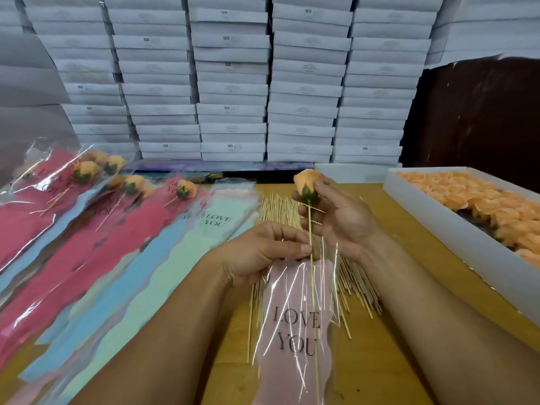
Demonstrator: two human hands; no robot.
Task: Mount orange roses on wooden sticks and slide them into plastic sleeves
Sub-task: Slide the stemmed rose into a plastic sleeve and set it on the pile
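A: Where the pink sleeve (295,325) lies nearest on the bench (385,346), what is in it?
B: The wooden stick (312,258), its lower length inside. The left hand (263,252) pinches the sleeve's mouth around the stick.
A: And the right hand (339,217)?
B: Curled round the green base of the orange rose (306,182) atop the stick, above loose sticks (277,211).
A: Farther off?
B: Filled sleeves (87,200) far left, a box of roses (467,206) right, stacked white boxes (233,83) behind.

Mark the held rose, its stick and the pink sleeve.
held rose (307,182), head view, on its orange petals.
stick (309,226), head view, on the bare shaft between the hands.
pink sleeve (295,331), head view, on its lettering.
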